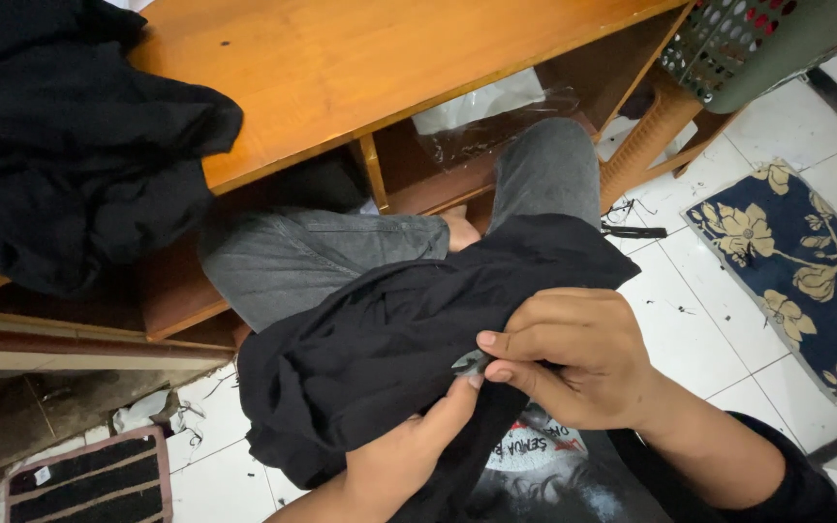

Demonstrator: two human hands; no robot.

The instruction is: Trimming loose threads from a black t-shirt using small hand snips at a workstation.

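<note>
Head view looks down on a black garment (389, 339) bunched over the person's lap, just below the wooden table (360, 68). Right hand (573, 358) is curled closed around a small metal clipper (470, 363), of which only the tips show. Left hand (409, 455) pinches the cloth right under those tips, the thumb pressed up against them. I judge the step to be trimming loose threads. A clean cut would need the cloth kept taut and only the thread between the blades. More black cloth (70, 145) lies on the table.
</note>
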